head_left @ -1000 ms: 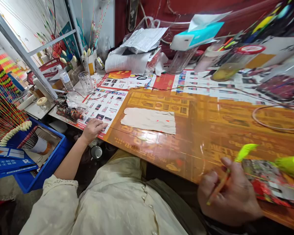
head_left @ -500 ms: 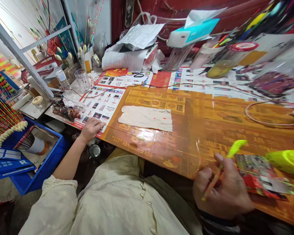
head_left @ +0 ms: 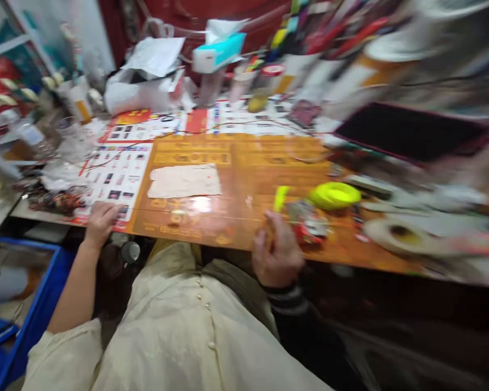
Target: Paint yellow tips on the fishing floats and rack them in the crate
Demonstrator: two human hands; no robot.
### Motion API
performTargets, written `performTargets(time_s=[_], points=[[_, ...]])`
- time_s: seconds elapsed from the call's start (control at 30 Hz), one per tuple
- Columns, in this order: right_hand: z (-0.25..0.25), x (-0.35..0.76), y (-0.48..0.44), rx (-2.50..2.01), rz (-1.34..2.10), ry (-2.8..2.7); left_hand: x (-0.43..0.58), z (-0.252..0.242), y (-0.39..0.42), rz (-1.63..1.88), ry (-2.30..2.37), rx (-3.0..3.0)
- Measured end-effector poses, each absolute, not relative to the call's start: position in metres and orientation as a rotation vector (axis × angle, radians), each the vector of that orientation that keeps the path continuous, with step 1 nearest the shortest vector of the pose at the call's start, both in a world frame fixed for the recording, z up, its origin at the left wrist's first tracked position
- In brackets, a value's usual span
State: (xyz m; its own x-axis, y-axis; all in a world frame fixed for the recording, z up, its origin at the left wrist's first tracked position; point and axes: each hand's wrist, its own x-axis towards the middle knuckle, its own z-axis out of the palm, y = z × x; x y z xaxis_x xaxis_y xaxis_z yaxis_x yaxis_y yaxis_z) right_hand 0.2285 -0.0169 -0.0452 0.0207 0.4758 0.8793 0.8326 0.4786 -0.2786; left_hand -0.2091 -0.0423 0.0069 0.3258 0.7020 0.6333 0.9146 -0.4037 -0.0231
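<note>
My left hand (head_left: pixel 101 221) rests at the table's front edge on the printed sheet, fingers pressed together at the end of a thin dark rod (head_left: pixel 158 210). The rod runs low across the tabletop toward my right hand (head_left: pixel 277 252). My right hand is closed, with a bright yellow tip (head_left: pixel 281 197) standing above its fingers; the rest of that piece is mostly hidden and blurred. Behind the rod lies a flat cream cloth (head_left: pixel 184 181). Just right of my right hand is a red and grey packet (head_left: pixel 309 224), with a yellow-green roll (head_left: pixel 334 194) behind it.
A tape roll (head_left: pixel 399 237) and a dark tablet-like panel (head_left: pixel 415 131) are on the right. Papers (head_left: pixel 152 57), a tissue box (head_left: pixel 219 53) and jars (head_left: pixel 264 89) line the back. A blue crate (head_left: pixel 36 320) stands low at left.
The camera view has swung right, so the table and both hands appear farther left, and more of the right side shows. Both hands keep much the same poses.
</note>
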Motion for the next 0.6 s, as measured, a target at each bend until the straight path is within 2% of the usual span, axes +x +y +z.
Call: performTargets(time_s=[0.2, 0.43, 0.6], points=[[-0.045, 0.23, -0.003, -1.157, -0.269, -1.601, -0.192, 0.009, -0.013, -0.787, -1.276, -2.191], [-0.04, 0.233, 0.001, -1.103, -0.199, -1.588, -0.06, 0.008, 0.006, -0.781, -1.042, -2.262], [-0.039, 0.235, 0.004, -1.114, -0.156, -1.585, -0.012, 0.005, 0.021, -0.796, -0.966, -2.304]])
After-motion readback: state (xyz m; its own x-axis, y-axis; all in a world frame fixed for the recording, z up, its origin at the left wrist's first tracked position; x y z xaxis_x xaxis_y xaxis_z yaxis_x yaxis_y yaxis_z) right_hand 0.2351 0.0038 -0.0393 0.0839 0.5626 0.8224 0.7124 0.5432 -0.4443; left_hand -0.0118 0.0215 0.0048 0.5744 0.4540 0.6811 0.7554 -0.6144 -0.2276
